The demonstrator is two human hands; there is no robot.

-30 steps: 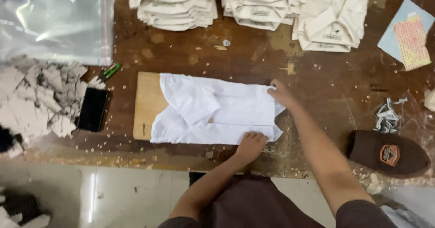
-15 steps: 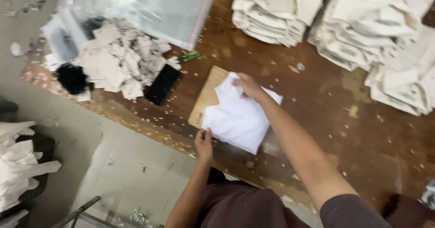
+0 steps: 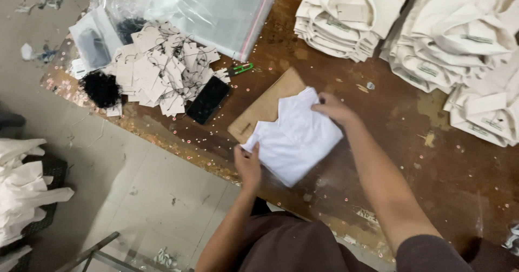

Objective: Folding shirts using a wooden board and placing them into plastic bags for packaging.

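The person is folding a white garment (image 3: 296,139) that is lying partly on a cardboard sheet (image 3: 265,105) at the near edge of the wooden table (image 3: 389,115). The left hand (image 3: 247,165) is pinching the near-left corner, and the right hand (image 3: 334,108) is pressing the far edge, fingers bent on the cloth. I think the fold is almost finished, and the next move is asking for flat, even edges.
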